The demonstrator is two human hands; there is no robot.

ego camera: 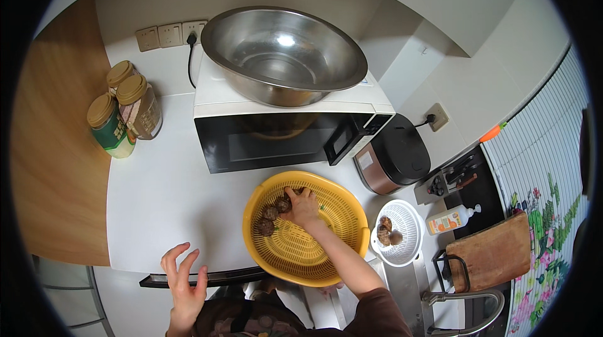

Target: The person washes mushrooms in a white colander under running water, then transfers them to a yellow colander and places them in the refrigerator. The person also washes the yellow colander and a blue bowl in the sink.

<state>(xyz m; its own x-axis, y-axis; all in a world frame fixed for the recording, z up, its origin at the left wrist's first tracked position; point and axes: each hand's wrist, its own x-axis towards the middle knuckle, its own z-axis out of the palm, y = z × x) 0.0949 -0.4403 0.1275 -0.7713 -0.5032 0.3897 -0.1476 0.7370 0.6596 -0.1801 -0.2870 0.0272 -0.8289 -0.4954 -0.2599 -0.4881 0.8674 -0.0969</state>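
Note:
A yellow plastic colander basket (306, 261) stands at the counter's front edge, with several dark brown, roundish mushrooms (270, 213) along its left side. My right hand (304, 207) reaches into it, fingers curled down over more of the dark pieces near the back; the fingertips are partly hidden, so I cannot tell whether it grips one. My left hand (183, 283) hovers empty at the front left, fingers apart and bent, away from the basket. To the right is a small white plastic colander (411, 224) holding several brown mushrooms (384, 237).
A steel bowl (282, 54) sits on the microwave (282, 141) behind. Around are lidded jars (141, 111) at left, a rice cooker (395, 153), knife block (435, 186), pump bottle (450, 220), cutting board (490, 252) and faucet (490, 297) at right.

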